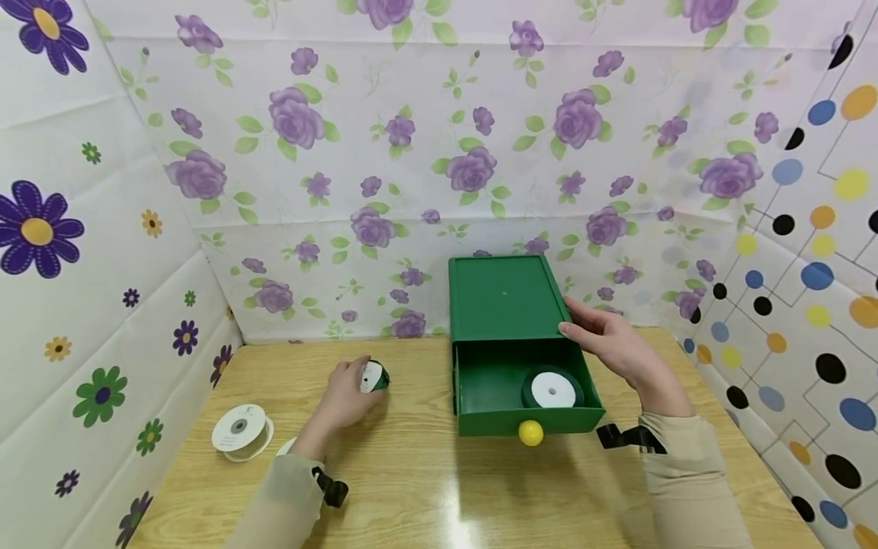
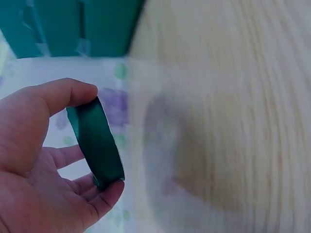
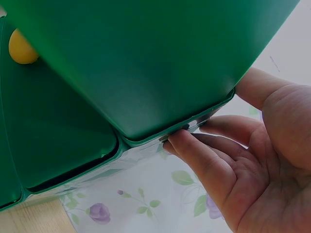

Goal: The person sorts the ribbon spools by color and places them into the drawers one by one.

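My left hand [image 1: 345,398] pinches a ribbon spool [image 1: 375,377] with a white side and dark green ribbon, left of the green drawer box [image 1: 504,293]. In the left wrist view, the thumb and fingertips grip the green ribbon [image 2: 97,141] on opposite sides. At the box's right side, my right hand [image 1: 617,347] holds its edge, thumb near the top. The right wrist view shows the fingers [image 3: 214,162] bent against the casing's edge. The drawer [image 1: 480,423] is pulled out and has a yellow knob [image 1: 531,433]. Inside lies another green ribbon spool [image 1: 552,390].
On the left of the wooden table [image 1: 405,473] lies a white ribbon spool [image 1: 240,428]. Another white thing [image 1: 285,447] is mostly hidden behind the left forearm. A flowered cloth wall [image 1: 425,152] stands behind the box, with patterned walls on both sides.
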A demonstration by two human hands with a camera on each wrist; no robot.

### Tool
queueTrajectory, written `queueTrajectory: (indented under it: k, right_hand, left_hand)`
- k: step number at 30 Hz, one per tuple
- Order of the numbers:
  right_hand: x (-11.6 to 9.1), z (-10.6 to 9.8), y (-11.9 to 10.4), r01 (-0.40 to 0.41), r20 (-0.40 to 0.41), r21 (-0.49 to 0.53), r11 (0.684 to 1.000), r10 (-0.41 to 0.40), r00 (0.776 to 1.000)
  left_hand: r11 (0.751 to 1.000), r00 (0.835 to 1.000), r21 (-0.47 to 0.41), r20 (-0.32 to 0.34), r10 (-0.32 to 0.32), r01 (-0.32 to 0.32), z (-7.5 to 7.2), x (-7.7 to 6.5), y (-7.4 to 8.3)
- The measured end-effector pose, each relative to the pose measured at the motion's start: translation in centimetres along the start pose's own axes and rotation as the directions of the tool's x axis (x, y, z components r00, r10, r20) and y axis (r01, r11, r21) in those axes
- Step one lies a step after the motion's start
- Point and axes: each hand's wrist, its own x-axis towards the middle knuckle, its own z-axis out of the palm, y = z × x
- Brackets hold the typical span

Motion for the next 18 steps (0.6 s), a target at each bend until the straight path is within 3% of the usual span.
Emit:
queueTrajectory:
  k: [6, 12, 18]
  right_hand:
    - [0.1, 0.0, 0.2, -0.005, -0.005, -0.009, 1.000, 0.005, 1.000]
    - [0.2, -0.1, 0.6, -0.016, -0.008, -0.017, 1.000, 0.016, 1.000]
    - [0.2, 0.0, 0.6, -0.005, -0.005, -0.003, 1.000, 0.005, 1.000]
  left_hand:
    - [0.989, 0.998, -0.142, -0.053, 0.028, -0.035, -0.7, -1.5, 2.9]
    - [0.949, 0.995, -0.302, -0.079, 0.063, -0.085, -1.6, -3.2, 6.0]
    - [0.895, 0.996, -0.439, -0.067, 0.053, -0.077, -2.1, -5.2, 8.2]
